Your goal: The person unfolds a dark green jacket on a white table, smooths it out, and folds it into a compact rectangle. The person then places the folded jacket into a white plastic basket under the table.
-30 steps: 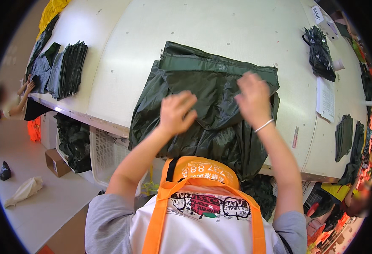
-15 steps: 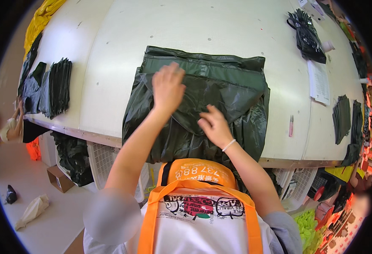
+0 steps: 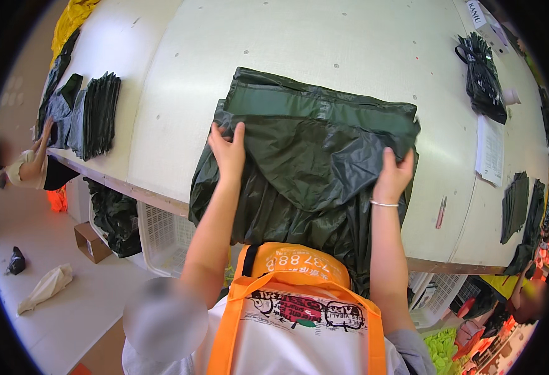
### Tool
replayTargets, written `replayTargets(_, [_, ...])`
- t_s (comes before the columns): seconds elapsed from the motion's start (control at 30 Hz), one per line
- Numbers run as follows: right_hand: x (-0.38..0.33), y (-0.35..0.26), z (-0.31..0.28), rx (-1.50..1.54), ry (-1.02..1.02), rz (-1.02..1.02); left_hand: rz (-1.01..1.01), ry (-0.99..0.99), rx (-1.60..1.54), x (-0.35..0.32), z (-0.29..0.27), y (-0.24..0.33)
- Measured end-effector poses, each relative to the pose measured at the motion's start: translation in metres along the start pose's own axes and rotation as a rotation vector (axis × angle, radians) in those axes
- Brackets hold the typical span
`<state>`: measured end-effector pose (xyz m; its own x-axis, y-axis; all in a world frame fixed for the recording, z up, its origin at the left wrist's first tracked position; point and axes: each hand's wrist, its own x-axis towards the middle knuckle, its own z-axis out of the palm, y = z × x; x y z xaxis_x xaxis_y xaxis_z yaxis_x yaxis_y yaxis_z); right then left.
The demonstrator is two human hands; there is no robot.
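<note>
A glossy dark green raincoat-like garment (image 3: 299,159) lies partly folded on the white table (image 3: 299,37) in front of me. A smoother green band runs along its far side, and a rounded flap hangs over its middle toward me. At the left side of the flap, my left hand (image 3: 228,153) holds the fabric, thumb apart from the fingers. My right hand (image 3: 392,178), with a bracelet at the wrist, takes the right side the same way. Some fingertips are hidden in the folds. The garment's near end drapes over the table edge against my orange apron (image 3: 296,259).
Stacks of folded dark fabric (image 3: 99,115) stand at the left, where another person (image 3: 30,165) works. Small snips (image 3: 441,212), paper sheets (image 3: 489,150), a dark bundle (image 3: 484,78) and folded green pieces (image 3: 514,206) lie rightward. White crates (image 3: 162,240) sit under the table.
My hands have moved apart from the middle of the garment to both sides of the flap. The left came nearer to me; the right moved rightward. The view has shifted slightly.
</note>
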<state>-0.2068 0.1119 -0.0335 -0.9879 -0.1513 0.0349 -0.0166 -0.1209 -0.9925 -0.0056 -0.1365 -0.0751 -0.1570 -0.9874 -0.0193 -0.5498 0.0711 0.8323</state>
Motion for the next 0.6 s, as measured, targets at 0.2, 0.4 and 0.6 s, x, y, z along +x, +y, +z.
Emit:
replayTargets(0.2, [-0.05,-0.004,0.059,-0.691,-0.67,-0.347,-0.058,-0.268,-0.706,0.009,0.011,0.038])
replayTargets(0.4, [-0.054,0.058,0.05,-0.82,-0.734,-0.262,0.863,-0.559,0.077,-0.058,0.047,0.083])
replayTargets(0.6, [-0.022,0.038,0.028,-0.578,-0.396,-0.141,0.819,-0.654,0.127,-0.081,0.075,0.06])
